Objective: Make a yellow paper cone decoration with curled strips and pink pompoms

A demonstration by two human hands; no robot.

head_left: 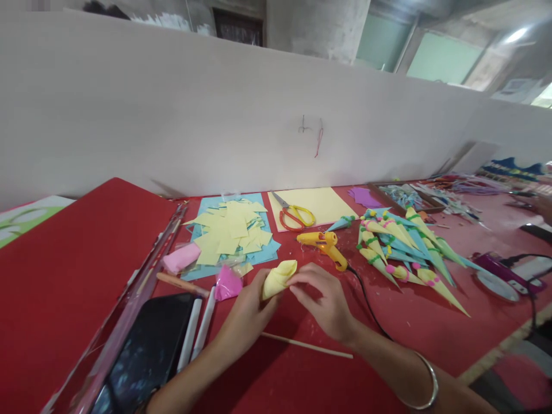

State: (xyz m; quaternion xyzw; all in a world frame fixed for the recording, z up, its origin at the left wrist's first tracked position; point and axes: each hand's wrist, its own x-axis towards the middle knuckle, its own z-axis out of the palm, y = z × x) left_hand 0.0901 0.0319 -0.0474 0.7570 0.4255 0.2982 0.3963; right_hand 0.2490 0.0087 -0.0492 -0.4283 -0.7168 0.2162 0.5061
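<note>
A rolled yellow paper cone (278, 279) is held up over the red table, its wide end facing up and right. My left hand (254, 310) wraps round its lower part, fingers partly hidden behind the paper. At the cone's right rim, my right hand (323, 296) has thumb and fingertips pinched on the paper edge. Below both hands lies a thin wooden stick (308, 345). Just beyond my right hand rests a yellow glue gun (325, 246) with a black cord. Several finished paper cones (401, 241), yellow and blue with green and pink trim, are heaped to the right.
Yellow paper squares (233, 230) lie on blue sheets at the back. Scissors (295, 214) rest on cream sheets (336, 201). A black phone (149, 345), white tubes (202, 322) and pink packets (228, 283) are at left. A person's hand (537, 204) shows at far right.
</note>
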